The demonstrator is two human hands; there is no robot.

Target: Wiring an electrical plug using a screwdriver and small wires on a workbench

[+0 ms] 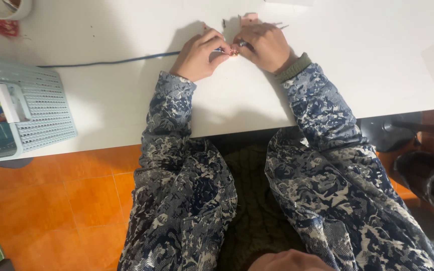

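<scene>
Small coppery-pink piece (234,50), too tiny to identify, sits pinched between both hands at the far middle of the white counter (367,65). Left hand (198,54): fingers curled in, grip closed, fingertips meeting the piece from the left. Right hand (265,46): fingers bent over, grip closed on the same piece from the right; a thin metal tool (280,25) pokes out beyond the knuckles, though how it is held cannot be told. Both hands touch at the fingertips, wrists resting on the counter.

Just past the hands, a small pink scrap (249,18) lies on the counter. A dark blue cord (106,62) runs from the left hand off to the left. Near the left edge stands a pale perforated plastic basket (41,108). A roll of tape (7,8) sits at the far left corner. Sleeves are blue-grey patterned. Orange tiled floor (76,200) below.
</scene>
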